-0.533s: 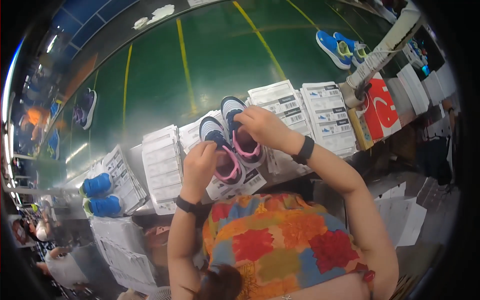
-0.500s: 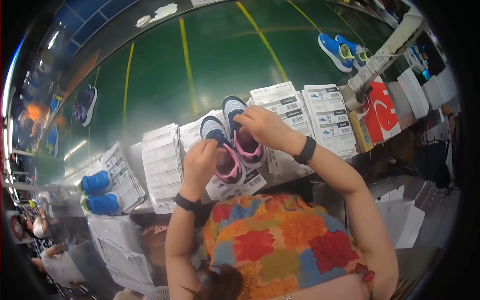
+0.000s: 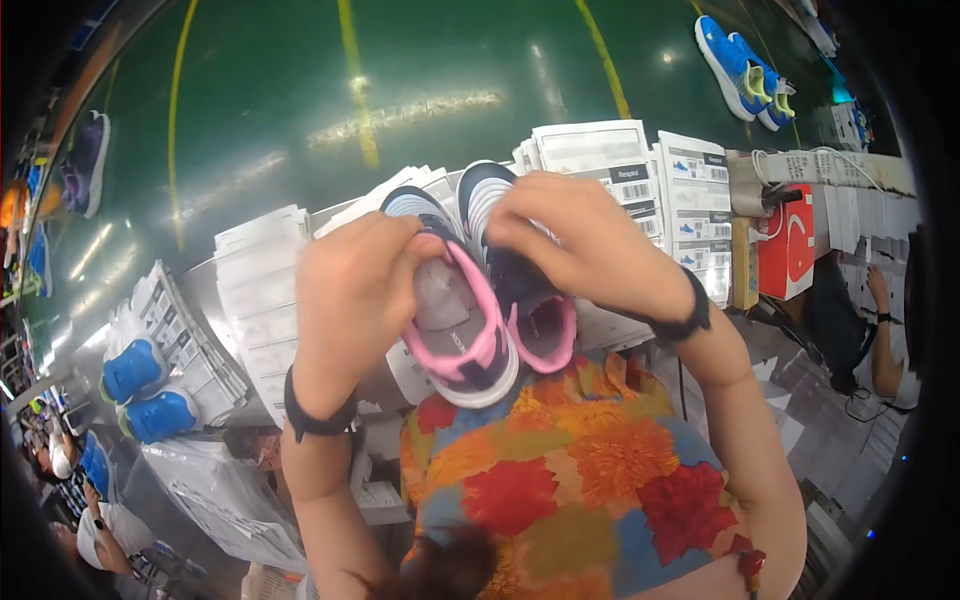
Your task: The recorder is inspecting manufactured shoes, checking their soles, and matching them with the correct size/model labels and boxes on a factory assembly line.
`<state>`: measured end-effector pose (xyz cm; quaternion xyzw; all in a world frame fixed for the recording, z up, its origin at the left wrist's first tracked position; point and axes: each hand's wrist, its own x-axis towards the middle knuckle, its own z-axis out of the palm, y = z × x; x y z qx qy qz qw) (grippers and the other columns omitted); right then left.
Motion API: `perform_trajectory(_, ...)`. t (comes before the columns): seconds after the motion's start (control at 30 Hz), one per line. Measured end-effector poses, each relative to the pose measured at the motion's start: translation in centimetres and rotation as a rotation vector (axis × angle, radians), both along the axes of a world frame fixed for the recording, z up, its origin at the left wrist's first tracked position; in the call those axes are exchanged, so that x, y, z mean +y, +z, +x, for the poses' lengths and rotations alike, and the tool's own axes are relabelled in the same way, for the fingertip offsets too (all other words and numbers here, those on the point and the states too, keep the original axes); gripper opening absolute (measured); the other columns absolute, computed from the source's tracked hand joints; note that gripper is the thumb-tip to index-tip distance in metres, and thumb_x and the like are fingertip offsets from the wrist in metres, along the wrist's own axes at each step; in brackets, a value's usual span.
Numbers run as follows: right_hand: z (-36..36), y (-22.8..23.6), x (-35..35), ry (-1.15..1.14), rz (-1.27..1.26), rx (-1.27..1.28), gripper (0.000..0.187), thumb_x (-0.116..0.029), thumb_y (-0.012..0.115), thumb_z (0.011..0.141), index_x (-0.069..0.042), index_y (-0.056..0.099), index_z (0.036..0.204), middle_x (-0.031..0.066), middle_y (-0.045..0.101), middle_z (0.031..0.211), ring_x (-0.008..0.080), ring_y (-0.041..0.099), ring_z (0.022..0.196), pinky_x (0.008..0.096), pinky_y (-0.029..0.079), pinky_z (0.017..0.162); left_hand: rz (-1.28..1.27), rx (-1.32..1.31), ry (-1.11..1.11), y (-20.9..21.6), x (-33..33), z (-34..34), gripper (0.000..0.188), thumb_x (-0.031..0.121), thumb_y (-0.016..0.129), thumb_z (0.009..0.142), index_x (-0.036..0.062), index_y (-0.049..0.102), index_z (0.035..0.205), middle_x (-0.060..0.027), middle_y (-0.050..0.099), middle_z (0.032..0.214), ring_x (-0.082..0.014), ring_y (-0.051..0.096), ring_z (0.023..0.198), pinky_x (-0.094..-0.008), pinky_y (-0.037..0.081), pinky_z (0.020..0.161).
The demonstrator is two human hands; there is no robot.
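Observation:
Two dark navy sneakers with pink linings and pale striped toes are side by side in front of me, toes pointing away. My left hand [image 3: 355, 290] pinches the upper of the left sneaker [image 3: 480, 375] at its opening, thumb by the tongue. Crumpled pale paper [image 3: 442, 298] shows inside that shoe. Over the right sneaker [image 3: 490, 200] lies my right hand [image 3: 590, 240], its fingers curled on the lacing area and partly hiding it. The heels reach close to my flowered apron [image 3: 540, 470].
Stacks of printed label sheets [image 3: 255, 310] line the near edge of the green conveyor [image 3: 270, 120]. Blue shoes [image 3: 160, 415] stand at left, another blue pair [image 3: 735, 80] far right, and a purple sneaker [image 3: 88, 165] far left. A red box [image 3: 790, 245] sits right, by a metal post.
Both sneakers and my hands have come nearer to my body, and the heels now reach my apron. My view has shifted closer to the work. Both hands stay on the shoes.

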<state>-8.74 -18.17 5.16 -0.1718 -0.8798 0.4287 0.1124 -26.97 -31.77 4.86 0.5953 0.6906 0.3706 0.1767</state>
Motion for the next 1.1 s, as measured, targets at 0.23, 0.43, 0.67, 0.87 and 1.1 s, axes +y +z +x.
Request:
perform_trajectory(0.23, 4.6, -2.2, -1.5, 0.2, 0.612, -0.027, 0.043, -0.023, 0.081, 0.066, 0.0, 0.065, 0.1, 0.0136, 0.065, 0.099, 0.0292, 0.064, 0.094, 0.04, 0.053, 0.089, -0.118, -0.305, 0.04, -0.2, 2.3, -1.9, 0.003, 0.002, 0.068, 0.079, 0.0, 0.07, 0.079, -0.0117, 0.062, 0.065, -0.0213, 0.058, 0.053, -0.0303, 0.042, 0.051)
perform_trajectory(0.43, 1.5, -1.5, 2.7, -0.045, 0.09, 0.001, 0.022, -0.019, 0.076, 0.077, 0.0, 0.069, 0.087, 0.0088, 0.066, 0.076, 0.023, 0.063, 0.066, 0.0341, 0.05, 0.059, -0.216, -0.37, 0.05, 0.1, 2.6, -3.1, 0.017, 0.008, 0.068, 0.088, -0.008, 0.064, 0.083, -0.0035, 0.059, 0.072, -0.0106, 0.052, 0.069, -0.0237, 0.04, 0.064)
perform_trajectory(0.67, -0.3, -1.0, 5.0, -0.036, -0.406, -0.216, 0.017, -0.014, 0.067, 0.088, 0.001, 0.068, 0.079, -0.0003, 0.058, 0.064, 0.0062, 0.049, 0.058, 0.0245, 0.039, 0.054, -0.127, -0.3, 0.082, -0.3, 2.1, -2.2, 0.01, 0.007, 0.067, 0.083, -0.0022, 0.069, 0.078, -0.0065, 0.063, 0.065, -0.0103, 0.052, 0.055, -0.0244, 0.039, 0.052)
perform_trajectory(0.87, -1.6, -1.7, 4.9, -0.034, -0.707, -0.234, 0.038, -0.023, 0.072, 0.09, 0.0, 0.057, 0.062, -0.0056, 0.042, 0.055, 0.0017, 0.035, 0.055, 0.0245, 0.026, 0.049, -0.071, -0.132, -0.009, -0.8, 1.2, -0.1, 0.02, 0.013, 0.072, 0.087, -0.0043, 0.063, 0.081, -0.0052, 0.055, 0.065, -0.0126, 0.048, 0.057, -0.0251, 0.035, 0.053)
perform_trajectory(1.1, -0.2, -1.8, 3.8, -0.056, -0.648, -0.244, 0.033, -0.025, 0.073, 0.087, -0.002, 0.062, 0.066, -0.0034, 0.047, 0.058, 0.0065, 0.042, 0.055, 0.0287, 0.031, 0.049, -0.077, -0.014, 0.062, -1.1, -0.3, 1.3, 0.014, 0.014, 0.078, 0.078, 0.0029, 0.069, 0.078, -0.0068, 0.064, 0.068, -0.0202, 0.059, 0.057, -0.0293, 0.044, 0.052)
